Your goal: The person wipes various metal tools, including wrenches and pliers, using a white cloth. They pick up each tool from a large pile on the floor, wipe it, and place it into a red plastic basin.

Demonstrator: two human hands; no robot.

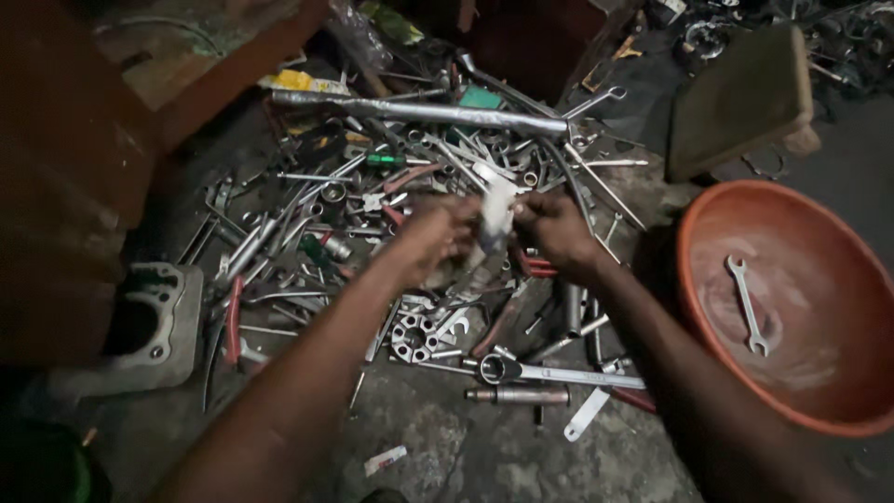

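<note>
Nearest the camera, a ring spanner (pixel 559 374) and a small metal cylinder (pixel 517 395) are lying on the floor (pixel 466 456) at the near edge of a tool heap (pixel 372 214). Just beyond, over the heap's middle, the left hand (pixel 438 237) and right hand (pixel 554 228) are meeting on a pale rag (pixel 496 212); both are closing their fingers on it, pinching it from either side, though blur is hiding the fingertips. To the right, an orange bowl (pixel 838 410) is holding one spanner (pixel 748 305). Left, a grey engine block (pixel 154 326) is sitting by the heap. Farther off, a long metal bar (pixel 419 112) is lying across the heap's far edge.
</note>
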